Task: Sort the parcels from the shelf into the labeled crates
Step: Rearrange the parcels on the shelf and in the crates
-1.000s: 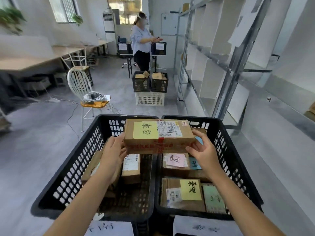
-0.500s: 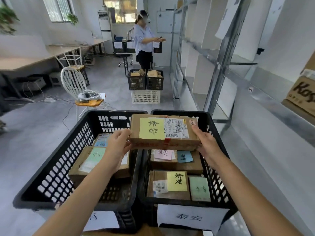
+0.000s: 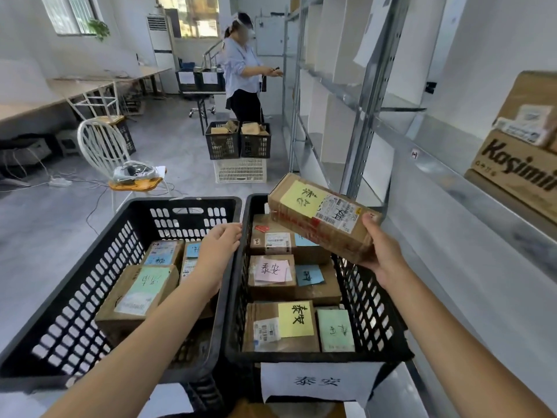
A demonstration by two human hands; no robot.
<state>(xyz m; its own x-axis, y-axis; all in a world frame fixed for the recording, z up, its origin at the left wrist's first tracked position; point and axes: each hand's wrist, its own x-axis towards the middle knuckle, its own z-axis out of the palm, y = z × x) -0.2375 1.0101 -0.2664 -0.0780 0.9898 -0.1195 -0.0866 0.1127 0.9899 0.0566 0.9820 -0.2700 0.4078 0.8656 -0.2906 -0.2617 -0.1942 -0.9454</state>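
My right hand (image 3: 381, 251) grips one end of a long brown parcel (image 3: 319, 217) with a yellow note and a shipping label, held tilted above the back right corner of the right black crate (image 3: 370, 306). That crate carries a white paper label (image 3: 316, 383) on its front and holds several parcels with coloured notes. My left hand (image 3: 218, 250) hovers with relaxed fingers, holding nothing, over the wall between the two crates. The left black crate (image 3: 75, 291) holds a few parcels, one with a green note (image 3: 144, 289).
A metal shelf rack (image 3: 367, 95) runs along the right, with a large printed carton (image 3: 518, 164) on it. Ahead, a person (image 3: 242, 73) stands by two more black crates (image 3: 238, 140) on a white basket. A white chair (image 3: 105, 152) and floor cables lie left.
My left hand has let go of the long parcel and drawn back. My right hand alone now carries it, swung rightward and tilted over the right crate. The view has turned right.
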